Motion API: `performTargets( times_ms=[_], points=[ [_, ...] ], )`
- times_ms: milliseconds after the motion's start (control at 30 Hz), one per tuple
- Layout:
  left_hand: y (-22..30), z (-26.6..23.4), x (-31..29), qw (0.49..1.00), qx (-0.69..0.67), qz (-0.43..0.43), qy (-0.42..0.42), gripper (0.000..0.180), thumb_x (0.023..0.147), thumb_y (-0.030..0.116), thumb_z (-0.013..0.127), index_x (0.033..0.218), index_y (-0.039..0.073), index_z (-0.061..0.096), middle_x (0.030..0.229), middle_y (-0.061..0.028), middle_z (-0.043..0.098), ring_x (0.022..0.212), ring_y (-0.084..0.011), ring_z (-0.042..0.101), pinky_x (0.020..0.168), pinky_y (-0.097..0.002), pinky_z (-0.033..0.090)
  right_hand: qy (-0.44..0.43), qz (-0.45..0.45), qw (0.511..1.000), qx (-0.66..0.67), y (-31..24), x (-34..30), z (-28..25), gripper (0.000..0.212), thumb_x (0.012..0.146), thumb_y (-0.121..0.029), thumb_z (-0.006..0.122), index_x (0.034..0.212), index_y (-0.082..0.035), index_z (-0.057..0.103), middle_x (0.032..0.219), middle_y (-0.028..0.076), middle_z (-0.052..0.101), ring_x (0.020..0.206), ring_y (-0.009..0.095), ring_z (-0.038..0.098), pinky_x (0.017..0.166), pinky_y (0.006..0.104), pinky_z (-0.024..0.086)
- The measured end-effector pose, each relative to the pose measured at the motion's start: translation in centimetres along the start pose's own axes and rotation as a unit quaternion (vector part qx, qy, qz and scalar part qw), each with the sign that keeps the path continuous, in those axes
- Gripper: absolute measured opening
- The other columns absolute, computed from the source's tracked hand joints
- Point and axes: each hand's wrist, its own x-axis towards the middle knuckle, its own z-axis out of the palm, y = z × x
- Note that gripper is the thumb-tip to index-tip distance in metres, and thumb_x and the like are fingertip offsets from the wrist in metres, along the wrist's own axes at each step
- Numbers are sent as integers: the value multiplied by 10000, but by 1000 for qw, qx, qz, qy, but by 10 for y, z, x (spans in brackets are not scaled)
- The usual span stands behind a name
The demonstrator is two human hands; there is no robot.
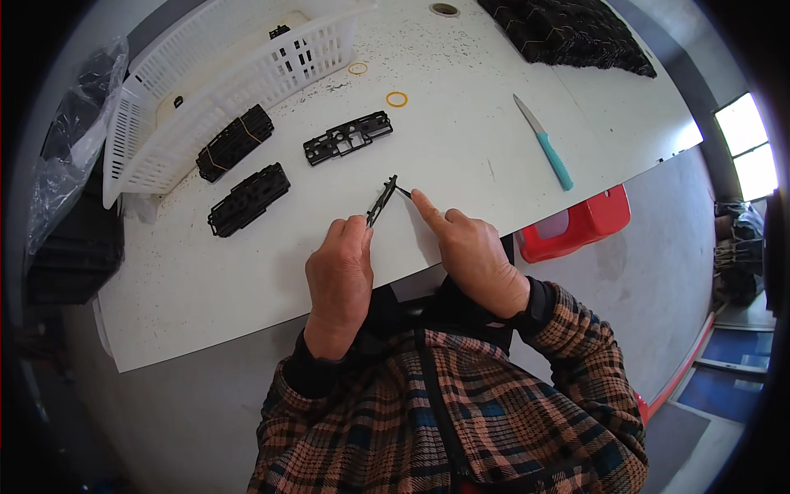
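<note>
My left hand (339, 276) pinches the lower end of a thin black plastic frame part (381, 200), held edge-on above the white table (461, 148). My right hand (471, 251) points its forefinger at a small tab on the part's upper right end and touches it. Another flat black frame part (347, 137) lies on the table beyond my hands. Two bundles of stacked black parts (234, 142) (248, 198) lie to the left, one bound with a rubber band.
A white plastic basket (222, 78) stands at the back left with a black part inside. A teal-handled knife (543, 142) lies at the right. Two rubber bands (397, 99) lie further back. A red stool (580, 224) stands below the table edge. Dark bags (66, 156) sit at the left.
</note>
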Motion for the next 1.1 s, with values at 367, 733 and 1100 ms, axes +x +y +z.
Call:
performTargets(
  times_ms=[367,733,1100],
  points=[
    [-14,-9,6,989,-138,3,50,69,878,15,646,926,-8,603,774,-109,613,608,-206,567,562,-318,460,17,-46,995,90,14,-1,-2,506,875,-2,537,1372,-86,500,705,167,614,656,318,633,599,394,506],
    [1,-53,28,987,-159,-15,-12,74,895,17,627,897,-11,558,704,-79,564,598,-132,496,571,-277,421,-47,-77,979,180,0,-37,-10,545,853,40,552,1383,-73,489,739,169,623,636,317,626,611,389,511],
    [16,-47,37,998,-57,-14,-23,192,932,83,592,849,5,438,671,-88,485,601,-155,399,555,-309,390,-39,-78,978,189,-8,-28,-4,614,827,56,565,1414,-88,459,724,139,601,604,291,609,585,381,507]
  ],
)
